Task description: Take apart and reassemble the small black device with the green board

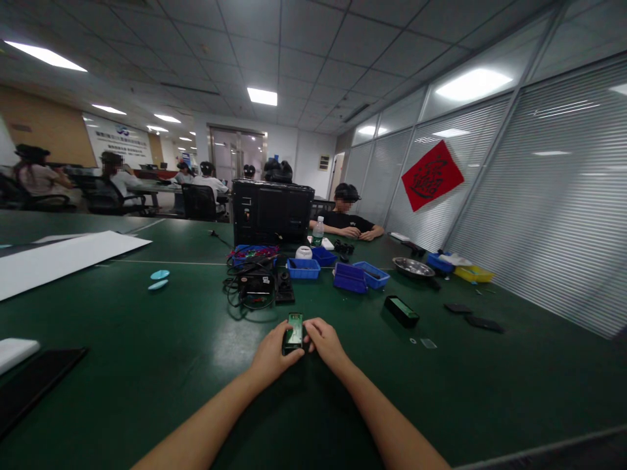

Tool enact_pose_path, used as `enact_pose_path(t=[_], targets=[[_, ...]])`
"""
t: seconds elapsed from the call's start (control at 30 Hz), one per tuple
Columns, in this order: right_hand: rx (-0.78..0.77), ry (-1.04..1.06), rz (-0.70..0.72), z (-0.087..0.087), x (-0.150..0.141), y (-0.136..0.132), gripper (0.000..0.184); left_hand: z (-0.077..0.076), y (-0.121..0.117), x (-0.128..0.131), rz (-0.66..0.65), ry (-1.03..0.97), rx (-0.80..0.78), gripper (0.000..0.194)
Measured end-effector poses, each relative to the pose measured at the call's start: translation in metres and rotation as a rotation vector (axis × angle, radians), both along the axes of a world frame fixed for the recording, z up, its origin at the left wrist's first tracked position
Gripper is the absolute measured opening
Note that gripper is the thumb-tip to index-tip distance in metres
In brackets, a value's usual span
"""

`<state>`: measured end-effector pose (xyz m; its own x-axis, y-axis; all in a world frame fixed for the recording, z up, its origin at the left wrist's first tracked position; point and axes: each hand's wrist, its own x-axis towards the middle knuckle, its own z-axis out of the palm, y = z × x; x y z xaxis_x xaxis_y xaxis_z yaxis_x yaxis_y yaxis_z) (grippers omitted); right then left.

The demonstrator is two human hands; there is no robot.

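A small dark-cased device with a green circuit board showing [295, 334] is held just above the green table. My left hand [272, 349] grips it from the left, thumb along its near edge and fingers on the far side. At the device's right edge, my right hand [323, 339] is closed with thumb and fingers pressed together. Whatever is between those fingertips is too small or hidden to make out. To the right lies a black box with a green panel [402, 309], with a small ring [413, 341] and a thin clear piece [428, 343] near it.
Beyond my hands are tangled black cables [252, 284], blue bins [304, 269], a baseball [304, 252] and a water bottle [318, 230]. A black monitor-like case [272, 212] stands behind. A metal bowl [414, 267] is at the right. Across the table sits a person [347, 219].
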<state>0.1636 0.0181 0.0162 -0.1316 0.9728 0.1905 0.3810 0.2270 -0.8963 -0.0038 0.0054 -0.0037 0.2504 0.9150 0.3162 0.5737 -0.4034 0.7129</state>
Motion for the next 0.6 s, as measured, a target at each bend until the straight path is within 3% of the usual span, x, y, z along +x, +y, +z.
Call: enact_pose_path(t=[0.2, 0.4, 0.6], targets=[[0.009, -0.002, 0.047, 0.0069, -0.0036, -0.0048, 0.031, 0.0029, -0.0004, 0.0012, 0.106, -0.051, 0.128, 0.039], [-0.022, -0.026, -0.001, 0.0064, 0.0006, -0.0024, 0.031, 0.0051, 0.0011, -0.0016, 0.154, -0.07, 0.0, 0.037], [-0.027, -0.066, -0.04, 0.0012, 0.0041, 0.0016, 0.03, 0.0063, 0.0033, -0.0032, 0.203, -0.036, 0.096, 0.033]])
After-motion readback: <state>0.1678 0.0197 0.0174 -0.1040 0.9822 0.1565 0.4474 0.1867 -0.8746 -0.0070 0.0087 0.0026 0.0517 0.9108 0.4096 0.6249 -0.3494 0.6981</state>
